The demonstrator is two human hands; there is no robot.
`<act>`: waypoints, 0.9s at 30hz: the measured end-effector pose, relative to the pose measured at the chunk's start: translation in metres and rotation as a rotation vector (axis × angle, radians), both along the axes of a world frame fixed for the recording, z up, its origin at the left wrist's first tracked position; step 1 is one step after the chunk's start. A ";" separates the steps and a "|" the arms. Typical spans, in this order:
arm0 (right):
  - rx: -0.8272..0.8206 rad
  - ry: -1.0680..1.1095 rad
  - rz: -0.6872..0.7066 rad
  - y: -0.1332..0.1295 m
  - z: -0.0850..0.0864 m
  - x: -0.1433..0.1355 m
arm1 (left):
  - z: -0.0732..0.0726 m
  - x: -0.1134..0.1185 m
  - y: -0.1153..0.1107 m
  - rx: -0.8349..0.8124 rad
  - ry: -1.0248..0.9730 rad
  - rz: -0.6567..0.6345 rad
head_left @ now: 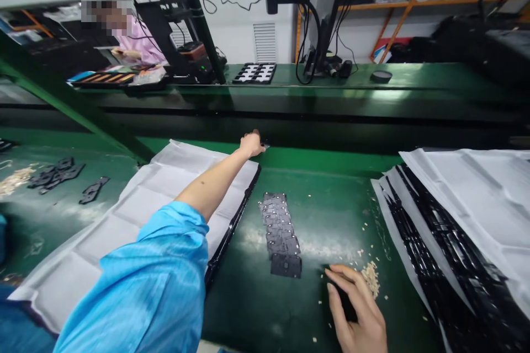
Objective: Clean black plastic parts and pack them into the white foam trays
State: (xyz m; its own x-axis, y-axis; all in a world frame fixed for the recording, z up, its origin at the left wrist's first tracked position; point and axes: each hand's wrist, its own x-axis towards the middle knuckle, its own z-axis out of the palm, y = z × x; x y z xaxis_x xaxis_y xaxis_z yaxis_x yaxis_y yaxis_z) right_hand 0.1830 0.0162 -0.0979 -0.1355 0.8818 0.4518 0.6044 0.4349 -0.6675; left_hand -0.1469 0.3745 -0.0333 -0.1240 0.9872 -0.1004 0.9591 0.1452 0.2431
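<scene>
My left hand reaches far forward to the edge of the dark belt. Its fingers are pinched at a small dark, shiny part, mostly hidden by the hand. My right hand is held over the green tabletop with thumb and fingers apart and nothing between them. Left of it lies an overlapping column of flat dark grey plates. A scattered pile of tiny beige pieces sits beside the right hand's knuckles.
Under my left arm is a black tray stack covered with white sheets. More black trays with white sheets stand at right. Loose dark parts lie far left, past a green post. Another person works across the belt.
</scene>
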 end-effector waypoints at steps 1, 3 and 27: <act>-0.001 0.017 0.006 0.000 0.002 -0.002 | 0.005 0.004 -0.007 0.010 -0.035 -0.027; 0.007 0.054 0.003 -0.001 0.007 -0.004 | 0.017 0.016 -0.028 0.039 -0.119 -0.109; -0.173 0.696 0.073 -0.006 0.097 -0.033 | 0.075 0.117 -0.322 0.060 -0.742 -0.827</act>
State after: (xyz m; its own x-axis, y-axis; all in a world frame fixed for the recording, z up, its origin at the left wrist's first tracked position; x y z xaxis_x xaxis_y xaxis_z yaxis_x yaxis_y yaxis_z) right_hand 0.1498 0.0099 -0.0010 0.0711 0.9482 0.3096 -0.0126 0.3112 -0.9503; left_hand -0.0300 0.0522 0.0414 0.6453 0.7438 0.1743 0.3687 -0.5030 0.7817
